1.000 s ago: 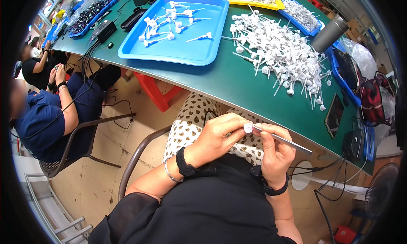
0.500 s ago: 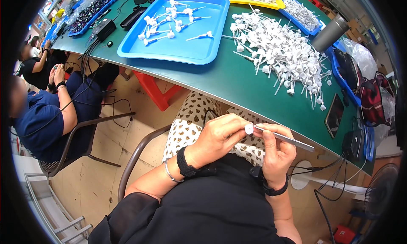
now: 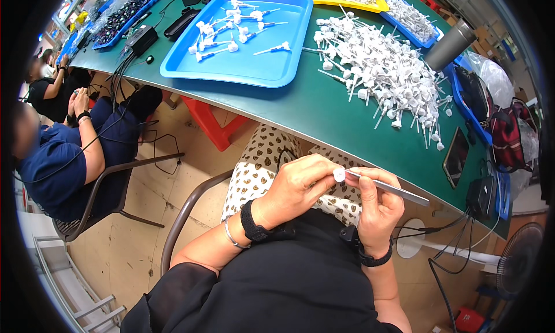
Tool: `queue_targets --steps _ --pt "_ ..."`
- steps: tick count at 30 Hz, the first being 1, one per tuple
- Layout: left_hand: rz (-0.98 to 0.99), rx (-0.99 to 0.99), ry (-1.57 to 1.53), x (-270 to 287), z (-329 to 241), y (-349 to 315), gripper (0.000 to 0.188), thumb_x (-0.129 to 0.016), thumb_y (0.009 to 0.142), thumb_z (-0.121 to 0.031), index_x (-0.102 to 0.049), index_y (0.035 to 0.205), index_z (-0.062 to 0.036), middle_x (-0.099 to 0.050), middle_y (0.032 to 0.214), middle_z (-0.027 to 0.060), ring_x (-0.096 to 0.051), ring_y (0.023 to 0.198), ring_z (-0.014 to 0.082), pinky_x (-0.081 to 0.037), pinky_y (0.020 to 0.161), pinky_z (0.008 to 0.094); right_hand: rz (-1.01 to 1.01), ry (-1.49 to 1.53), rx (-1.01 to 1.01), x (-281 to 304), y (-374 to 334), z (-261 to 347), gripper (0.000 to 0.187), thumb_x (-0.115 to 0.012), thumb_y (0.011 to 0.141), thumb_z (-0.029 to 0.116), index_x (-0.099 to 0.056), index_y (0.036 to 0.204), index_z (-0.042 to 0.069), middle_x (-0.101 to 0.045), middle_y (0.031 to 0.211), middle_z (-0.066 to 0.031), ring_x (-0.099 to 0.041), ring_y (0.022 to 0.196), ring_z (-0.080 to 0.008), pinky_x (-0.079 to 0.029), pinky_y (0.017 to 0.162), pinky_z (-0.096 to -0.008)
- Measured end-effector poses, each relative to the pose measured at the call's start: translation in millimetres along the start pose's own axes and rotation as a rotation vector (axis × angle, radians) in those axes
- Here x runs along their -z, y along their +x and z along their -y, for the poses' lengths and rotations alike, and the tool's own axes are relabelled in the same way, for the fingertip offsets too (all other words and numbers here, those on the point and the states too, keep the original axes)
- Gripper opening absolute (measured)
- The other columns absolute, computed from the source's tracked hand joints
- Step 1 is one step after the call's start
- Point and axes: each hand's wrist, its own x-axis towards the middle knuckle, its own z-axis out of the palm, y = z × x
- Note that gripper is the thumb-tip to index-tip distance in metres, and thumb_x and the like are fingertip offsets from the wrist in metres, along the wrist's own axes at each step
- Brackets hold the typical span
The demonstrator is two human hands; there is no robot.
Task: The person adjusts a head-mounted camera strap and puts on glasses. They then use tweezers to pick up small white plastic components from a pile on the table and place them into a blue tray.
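Pinching one white-headed piece (image 3: 339, 175) mid-work in left hand (image 3: 300, 181), gripping a tweezer-like tool (image 3: 399, 191) in right hand (image 3: 378, 208). Small batch (image 3: 233, 46) in blue tray (image 3: 248, 71), huge heap (image 3: 384, 67) on desk (image 3: 324, 124), no telling finished from untouched.

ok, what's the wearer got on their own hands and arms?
Left hand: no glove; wide black strap at the wrist, slim silver bangle behind it, loose, sheer black sleeve farther up. Right hand: no glove; black wristband, no bangle visible.
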Motion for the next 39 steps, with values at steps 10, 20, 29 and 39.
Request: queue_targets --steps 10,20,29,39 --pt "-0.008 -0.017 0.022 2.5 -3.6 0.5 0.017 -0.070 0.084 -0.002 -0.068 0.101 -0.0023 -0.067 0.086 0.0103 -0.066 0.076 0.0264 -0.054 0.066 0.0339 -0.002 0.039 -0.005 0.0 1.3 1.7 0.010 -0.058 0.097 0.000 -0.061 0.104 -0.006 -0.069 0.099 -0.0136 -0.071 0.089 -0.0191 -0.058 0.080 -0.0281" --pt "-0.007 -0.024 0.029 3.3 -3.8 0.4 0.017 -0.070 0.084 -0.002 -0.068 0.101 -0.0018 -0.066 0.085 0.0102 -0.066 0.076 0.0265 -0.054 0.066 0.0339 0.008 -0.005 0.028 -1.8 1.1 2.0 0.010 -0.060 0.096 -0.001 -0.062 0.103 -0.007 -0.069 0.100 -0.0134 -0.070 0.088 -0.0182 -0.058 0.079 -0.0278" --pt "-0.017 -0.016 0.026 2.0 -3.5 -0.9 0.016 -0.071 0.084 -0.001 -0.069 0.099 -0.0015 -0.068 0.085 0.0098 -0.066 0.074 0.0245 -0.053 0.064 0.0317 -0.001 0.002 0.019 -2.1 1.4 2.4 0.008 -0.059 0.097 0.001 -0.061 0.102 -0.006 -0.069 0.098 -0.0135 -0.070 0.087 -0.0181 -0.058 0.079 -0.0278" --pt "-0.030 0.000 0.028 -1.3 -3.9 -3.0 0.016 -0.072 0.083 0.000 -0.070 0.099 -0.0017 -0.068 0.084 0.0096 -0.067 0.073 0.0233 -0.053 0.064 0.0311 0.013 -0.035 0.038 0.7 1.0 3.9 0.007 -0.059 0.096 -0.001 -0.062 0.101 -0.006 -0.069 0.098 -0.0135 -0.070 0.085 -0.0178 -0.058 0.078 -0.0282"
